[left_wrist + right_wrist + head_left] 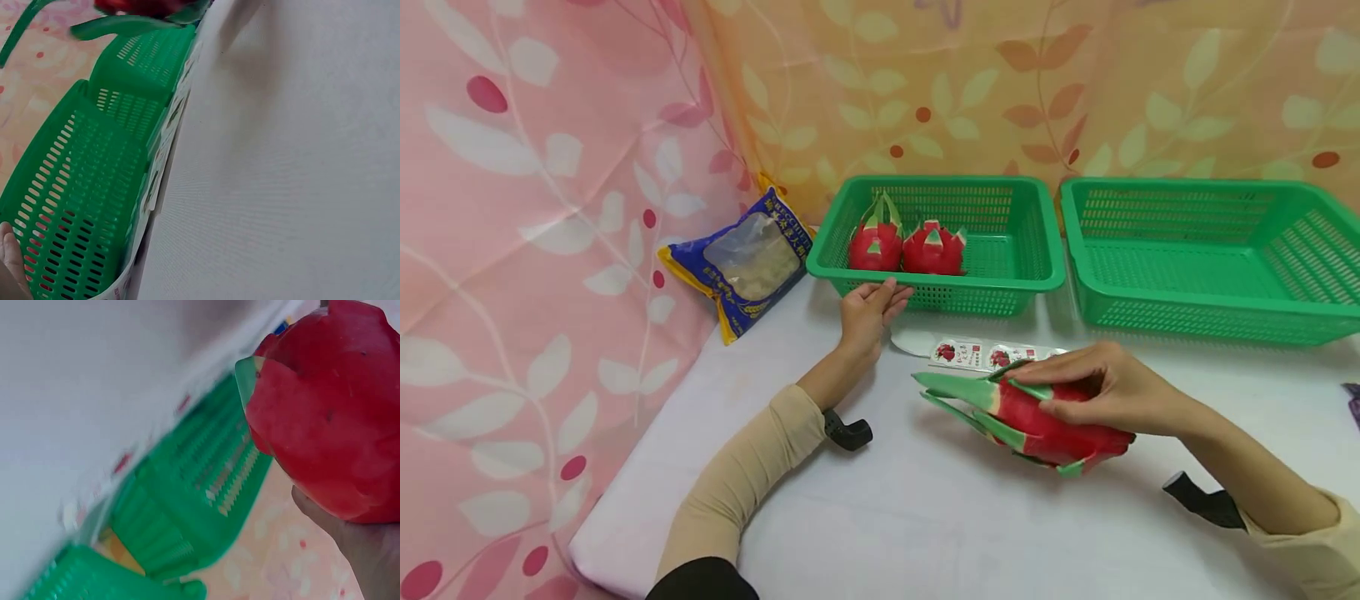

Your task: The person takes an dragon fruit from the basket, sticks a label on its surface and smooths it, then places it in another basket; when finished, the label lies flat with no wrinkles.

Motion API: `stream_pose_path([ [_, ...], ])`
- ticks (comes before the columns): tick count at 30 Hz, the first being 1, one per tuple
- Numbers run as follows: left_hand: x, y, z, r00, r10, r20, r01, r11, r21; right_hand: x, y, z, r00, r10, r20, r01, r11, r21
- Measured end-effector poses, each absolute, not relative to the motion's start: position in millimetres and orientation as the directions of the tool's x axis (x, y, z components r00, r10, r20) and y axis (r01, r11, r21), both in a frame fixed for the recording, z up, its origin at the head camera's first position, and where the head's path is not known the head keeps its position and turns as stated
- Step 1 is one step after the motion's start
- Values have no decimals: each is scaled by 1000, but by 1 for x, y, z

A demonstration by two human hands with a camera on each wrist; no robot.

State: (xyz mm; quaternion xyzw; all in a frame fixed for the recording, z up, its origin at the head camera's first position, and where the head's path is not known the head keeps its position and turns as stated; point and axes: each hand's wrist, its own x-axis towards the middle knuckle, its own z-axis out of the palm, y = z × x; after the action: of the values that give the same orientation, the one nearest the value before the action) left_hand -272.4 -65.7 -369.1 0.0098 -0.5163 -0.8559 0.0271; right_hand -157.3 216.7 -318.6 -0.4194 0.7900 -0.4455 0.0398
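Red fruit, lower right, is gripped by the right hand; leaves should be spared. Left hand is relaxed.

At far left, a blue, yellow-edged bag with a clear window over pale contents. Along the left, a pink leaf-print cloth; across the far side, a yellow-orange one. Beneath, a white tabletop. At the right edge, a dark purple item, cut off.

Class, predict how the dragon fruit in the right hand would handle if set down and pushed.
The dragon fruit would probably roll, given its rounded body. Its smooth, glossy skin may feel slippery. The thin green tips look likely to bend first.
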Motion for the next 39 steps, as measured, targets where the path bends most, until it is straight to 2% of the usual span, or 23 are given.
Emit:
stream_pose_path([
  [6, -270, -65, -370, -998, -58, 6, 33, -477, 878, -150, 201, -329, -560, -798, 222, -659, 267, -703],
  [10, -270, -65, -371, -998, -55, 12, 36, -465, 885, -142, 191, -326, -467, -855, 227, -768, 265, -583],
  [12, -270, -65, -371, -998, -54, 21, 43, -457, 888, -138, 187, -325, -445, -861, 246, -812, 272, -517],
  [15, -271, -66, -371, -998, -52, 24, 45, -450, 892, -134, 185, -325, -443, -856, 269, -829, 276, -486],
  [23, -271, -66, -372, -999, -47, 15, 34, -444, 895, -133, 188, -326, -469, -841, 269, -759, 228, -610],
  [27, -272, -67, -375, -1000, 14, 5, -2, -411, 912, -136, 194, -323, -531, -803, 270, -643, 175, -746],
  [30, -273, -69, -375, -986, 165, -9, -59, -297, 953, -143, 202, -320, -607, -745, 276, -582, 181, -792],
  [32, -275, -71, -373, -953, 302, 2, -50, -162, 985, -151, 210, -320, -667, -697, 262, -574, 257, -778],
  [35, -278, -75, -369, -879, 475, 49, 98, 80, 992, -169, 226, -325, -760, -613, 217, -550, 427, -718],
  [39, -281, -73, -365, -781, 620, 78, 331, 305, 893, -195, 249, -340, -845, -513, 148, -482, 614, -625],
])
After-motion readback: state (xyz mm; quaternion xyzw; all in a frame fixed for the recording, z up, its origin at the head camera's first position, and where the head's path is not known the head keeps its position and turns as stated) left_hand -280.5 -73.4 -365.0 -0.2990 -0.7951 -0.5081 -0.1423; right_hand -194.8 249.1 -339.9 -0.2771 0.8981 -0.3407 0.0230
